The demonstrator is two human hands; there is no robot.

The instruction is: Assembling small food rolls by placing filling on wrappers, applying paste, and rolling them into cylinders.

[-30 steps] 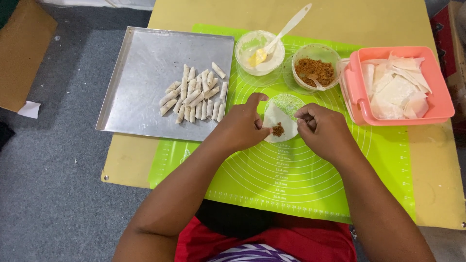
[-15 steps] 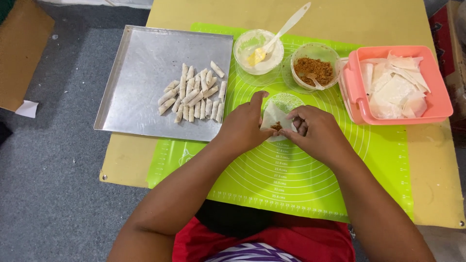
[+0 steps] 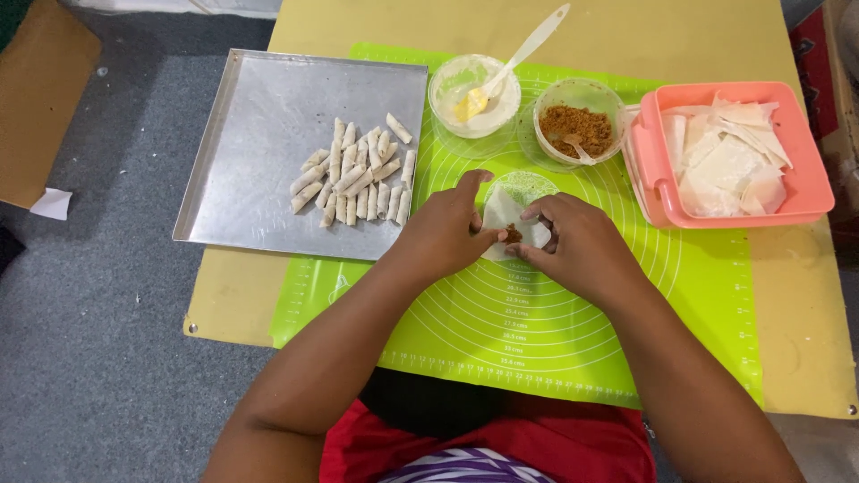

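Observation:
A thin white pastry wrapper (image 3: 504,213) with a dab of brown filling (image 3: 512,236) lies on the green silicone mat (image 3: 555,313). My left hand (image 3: 445,231) pinches the wrapper's left edge, thumb stretched over its top. From the other side my right hand (image 3: 577,246) has its fingertips on the wrapper at the filling. Both hands meet over the filling.
A metal tray (image 3: 259,116) at the left holds several rolled pastries (image 3: 358,170). Behind the hands stand a white bowl of yellow paste with a spatula (image 3: 474,94) and a bowl of brown filling (image 3: 578,130). A pink container of wrappers (image 3: 729,152) sits at the right.
The wrapper lay open with the filling exposed and a spoon at my right hand; now both hands have closed in and fold it over the filling.

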